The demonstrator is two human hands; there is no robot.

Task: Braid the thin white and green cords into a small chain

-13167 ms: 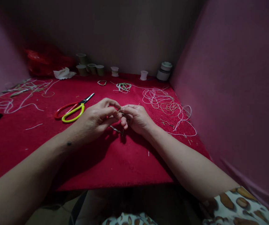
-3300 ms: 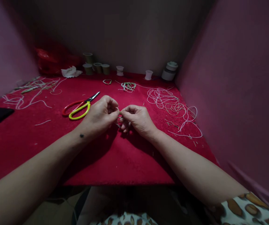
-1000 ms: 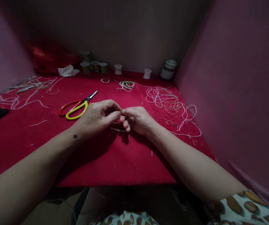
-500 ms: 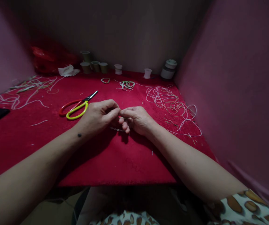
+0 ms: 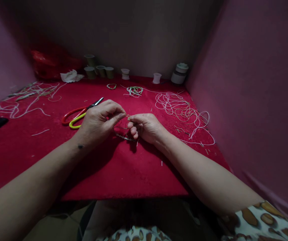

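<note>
Two grips are pinching a thin olive-green cord (image 5: 128, 116), left hand (image 5: 100, 116) and right hand (image 5: 147, 126) nearly meeting above the red cloth-covered table (image 5: 123, 177), pale braided cord band (image 5: 123, 137) showing just below, apparently mid-tying, the next move calling for steady tension.

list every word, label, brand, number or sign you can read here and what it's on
None: no text can be read anywhere in this view.
Jar at the back right: its pale side may be a label, but it is too small and dim to tell.
Spools along the back: no lettering can be made out.
Scissors: no readable brand on the parts that show.
</note>
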